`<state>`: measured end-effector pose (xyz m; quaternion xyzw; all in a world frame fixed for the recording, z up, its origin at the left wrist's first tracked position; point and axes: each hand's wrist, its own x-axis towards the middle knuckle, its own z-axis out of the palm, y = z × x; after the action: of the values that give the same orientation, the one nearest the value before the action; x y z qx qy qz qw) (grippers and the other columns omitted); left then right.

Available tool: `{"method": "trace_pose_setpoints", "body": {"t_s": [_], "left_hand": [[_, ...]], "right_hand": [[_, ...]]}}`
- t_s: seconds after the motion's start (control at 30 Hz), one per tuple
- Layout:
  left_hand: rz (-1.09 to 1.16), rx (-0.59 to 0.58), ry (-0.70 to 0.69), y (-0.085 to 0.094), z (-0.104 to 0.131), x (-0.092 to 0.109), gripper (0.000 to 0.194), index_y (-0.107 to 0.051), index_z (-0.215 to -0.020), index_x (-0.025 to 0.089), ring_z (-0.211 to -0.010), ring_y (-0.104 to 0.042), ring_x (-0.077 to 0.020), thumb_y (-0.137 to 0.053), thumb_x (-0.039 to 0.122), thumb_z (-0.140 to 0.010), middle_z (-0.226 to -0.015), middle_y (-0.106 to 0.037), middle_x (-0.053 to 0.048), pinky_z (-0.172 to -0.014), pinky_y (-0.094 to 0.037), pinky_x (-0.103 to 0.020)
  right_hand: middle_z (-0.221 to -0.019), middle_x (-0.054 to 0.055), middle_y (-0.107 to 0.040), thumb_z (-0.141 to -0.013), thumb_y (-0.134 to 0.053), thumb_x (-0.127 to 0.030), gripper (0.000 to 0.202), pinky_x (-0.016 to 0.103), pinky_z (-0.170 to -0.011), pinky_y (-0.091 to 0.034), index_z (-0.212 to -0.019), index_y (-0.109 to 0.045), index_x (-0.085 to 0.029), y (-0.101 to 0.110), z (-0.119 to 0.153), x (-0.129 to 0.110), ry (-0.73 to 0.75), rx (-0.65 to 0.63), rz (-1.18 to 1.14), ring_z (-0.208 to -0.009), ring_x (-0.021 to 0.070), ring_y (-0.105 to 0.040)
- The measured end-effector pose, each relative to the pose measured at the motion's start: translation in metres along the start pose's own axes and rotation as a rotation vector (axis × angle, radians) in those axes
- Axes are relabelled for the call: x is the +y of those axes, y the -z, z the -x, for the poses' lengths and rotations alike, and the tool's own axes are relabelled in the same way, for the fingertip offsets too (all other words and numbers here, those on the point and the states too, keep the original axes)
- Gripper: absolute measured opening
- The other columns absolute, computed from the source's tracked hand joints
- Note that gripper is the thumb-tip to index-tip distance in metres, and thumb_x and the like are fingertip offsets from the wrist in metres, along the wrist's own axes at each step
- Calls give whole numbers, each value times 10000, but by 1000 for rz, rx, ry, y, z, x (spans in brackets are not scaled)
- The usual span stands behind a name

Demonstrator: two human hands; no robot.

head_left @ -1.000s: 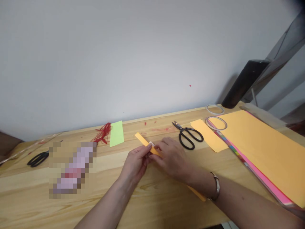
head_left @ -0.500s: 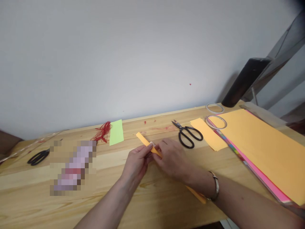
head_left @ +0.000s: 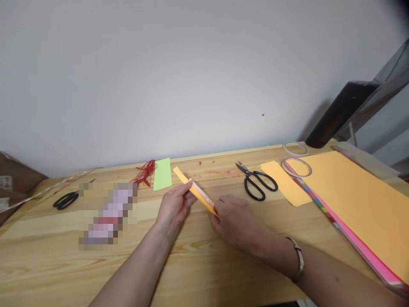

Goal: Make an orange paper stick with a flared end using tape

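Note:
A narrow orange paper strip [head_left: 201, 198] slants across the middle, held a little above the table. My left hand [head_left: 174, 204] pinches it near the upper end, thumb on top. Along its right edge runs a thin white band [head_left: 204, 194], which looks like tape or its backing. My right hand [head_left: 236, 221] is closed at the lower end of the strip; its fingers hide that end, so whether it also grips the white band cannot be made out. Black-handled scissors [head_left: 254, 181] lie just beyond my right hand, with their blades slightly apart.
Orange paper pieces [head_left: 284, 183] and large orange sheets [head_left: 358, 200] lie at right, with tape rolls [head_left: 297, 167] on their edge. A black cylinder [head_left: 341, 113] leans behind. Green paper [head_left: 162, 174], red strings [head_left: 145, 172] and more scissors [head_left: 66, 200] lie left, beside a blurred object [head_left: 110, 215].
My right hand has slid down along the strip, away from my left hand, and more of the white band shows between them. The view has shifted slightly left.

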<state>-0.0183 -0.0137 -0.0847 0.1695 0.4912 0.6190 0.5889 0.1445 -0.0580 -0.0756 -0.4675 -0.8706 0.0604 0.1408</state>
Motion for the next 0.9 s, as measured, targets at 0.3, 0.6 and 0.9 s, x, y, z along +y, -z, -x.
{"method": "trace_pose_setpoints", "body": {"t_s": [0.3,0.6,0.9], "left_hand": [[35,65,-31,6,-11,11,139,-616,-671,69,-554,-665,-152,-552,-9,-765,-604,-671,-79,-526,-589,-251],[51,82,-51,6,-13,21,139,-609,-702,59,-556,-671,-151,-526,-9,-791,-610,-664,-73,-499,-582,-221],[48,122,-83,7,-15,28,170,-599,-680,62,-538,-650,-125,-508,-20,-799,-598,-642,-60,-484,-568,-179]], "right_hand": [[-675,42,-660,-790,-501,-349,242,268,-521,-282,-697,-652,-183,19,-4,6,-119,-213,-118,-579,154,-545],[-549,2,-587,-714,-553,-347,217,242,-470,-247,-625,-664,-183,26,-6,17,-145,-343,-255,-482,93,-441],[-447,-46,-447,-608,-684,-392,227,226,-440,-244,-577,-659,-169,51,-8,34,-48,-612,-416,-433,72,-378]]}}
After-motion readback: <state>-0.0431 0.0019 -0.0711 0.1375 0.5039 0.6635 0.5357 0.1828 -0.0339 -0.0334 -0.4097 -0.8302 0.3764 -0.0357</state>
